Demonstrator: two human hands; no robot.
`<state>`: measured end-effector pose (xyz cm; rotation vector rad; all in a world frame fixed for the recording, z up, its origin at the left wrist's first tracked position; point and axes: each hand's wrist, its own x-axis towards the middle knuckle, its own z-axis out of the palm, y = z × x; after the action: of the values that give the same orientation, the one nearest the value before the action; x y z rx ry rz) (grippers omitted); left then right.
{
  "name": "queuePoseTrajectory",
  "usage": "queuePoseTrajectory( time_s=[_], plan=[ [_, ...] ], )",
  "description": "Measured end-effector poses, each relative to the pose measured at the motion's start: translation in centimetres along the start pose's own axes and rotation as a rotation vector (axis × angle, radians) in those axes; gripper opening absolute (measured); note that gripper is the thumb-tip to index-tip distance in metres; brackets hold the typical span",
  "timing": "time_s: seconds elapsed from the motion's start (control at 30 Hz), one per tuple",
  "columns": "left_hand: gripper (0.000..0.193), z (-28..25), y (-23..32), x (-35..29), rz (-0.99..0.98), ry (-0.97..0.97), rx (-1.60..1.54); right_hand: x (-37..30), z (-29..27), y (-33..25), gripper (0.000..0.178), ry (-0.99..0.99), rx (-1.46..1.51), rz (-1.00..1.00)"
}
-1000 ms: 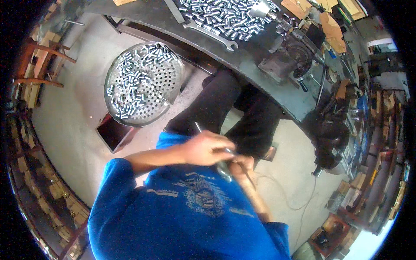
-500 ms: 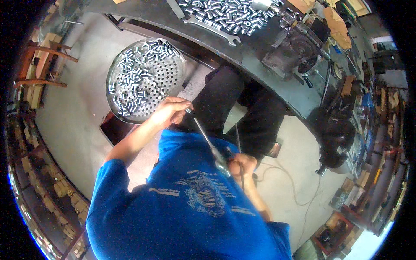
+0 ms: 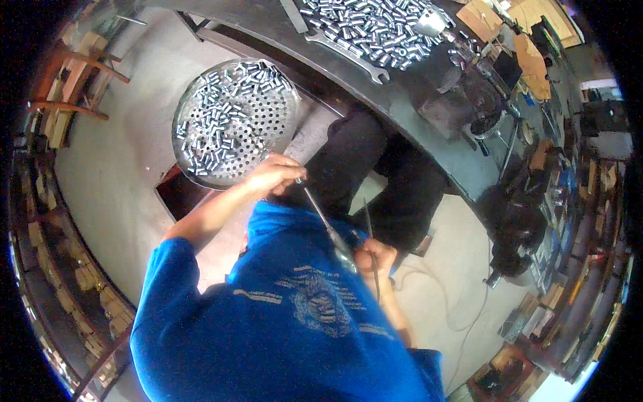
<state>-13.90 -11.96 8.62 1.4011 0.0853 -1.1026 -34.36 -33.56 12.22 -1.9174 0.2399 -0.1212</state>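
A metal tool [image 3: 328,225] slants before the blue shirt [image 3: 268,268], its far tip pinched by the left hand [image 3: 278,175]. The right hand [image 3: 377,257] curls round a thin rod [image 3: 368,221] beside the tool's near end. Sleeves [image 3: 216,124] lie in a tray [image 3: 269,110]; a wrench [image 3: 348,53] lies near the bench's [image 3: 402,90] front edge.

Dark workbench [image 3: 410,92], metal cylinders [image 3: 376,30], steel wrench [image 3: 349,54]

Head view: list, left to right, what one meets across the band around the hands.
Left shelves → dark reddish box → left hand → silver rod → right hand → right shelves.
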Motion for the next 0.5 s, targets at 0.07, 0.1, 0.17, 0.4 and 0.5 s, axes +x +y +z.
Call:
queuePoseTrajectory(
  time_s=[0.07,0.1,0.17,0.4,0.5],
  plan=[
    [0.020,0.0,-0.2,0.0,0.034,-0.049,-0.108,0.3,0.1,-0.1,0.030,0.010,-0.049,-0.042],
    [0.020,0.0,-0.2,0.1,0.050,-0.049,-0.146,0.2,0.2,0.0,0.028,0.019,-0.017,-0.005],
    [0.020,0.1,-0.1,-0.2,0.038,-0.095,-0.195,-0.3,0.5,0.8,0.024,0.039,0.048,0.071],
    [0.019,-1.1,-0.9,-0.1,0.070,-0.007,-0.075,0.2,0.6,0.4,0.020,0.040,-0.011,0.024],
    [0.020,-1.2,-1.3,0.2,0.194,0.124,0.083,0.0,0.6,1.5,0.019,-0.027,0.115,0.095]
  ],
)
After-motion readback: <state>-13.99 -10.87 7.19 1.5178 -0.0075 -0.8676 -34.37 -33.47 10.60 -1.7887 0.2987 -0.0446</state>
